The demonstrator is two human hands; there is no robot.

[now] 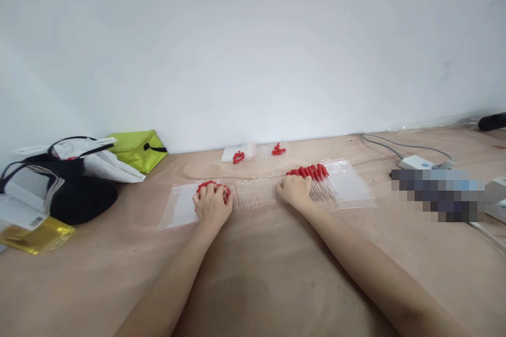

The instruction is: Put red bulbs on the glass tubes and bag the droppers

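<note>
Curled over a pile of small red rubber caps (205, 184), my left hand (211, 202) has a cap showing at its thumb and fingertips. The pile lies on a clear zip bag (177, 205). Thin clear tubes (255, 192) lie side by side in a row between my hands. At the row's right end my right hand (295, 189) is closed, and what its fingers hold is hidden. Just beyond it, several tubes with red caps (310, 171) rest together, partly on another clear zip bag (351, 184).
Near the wall lie a small bag (233, 154) and two groups of red caps (278, 149). A black cap (85, 195), a white bag (113, 160), a green pouch (138, 150) and a gold packet (39, 234) are at left. Right: a power strip (417, 162) with cables.
</note>
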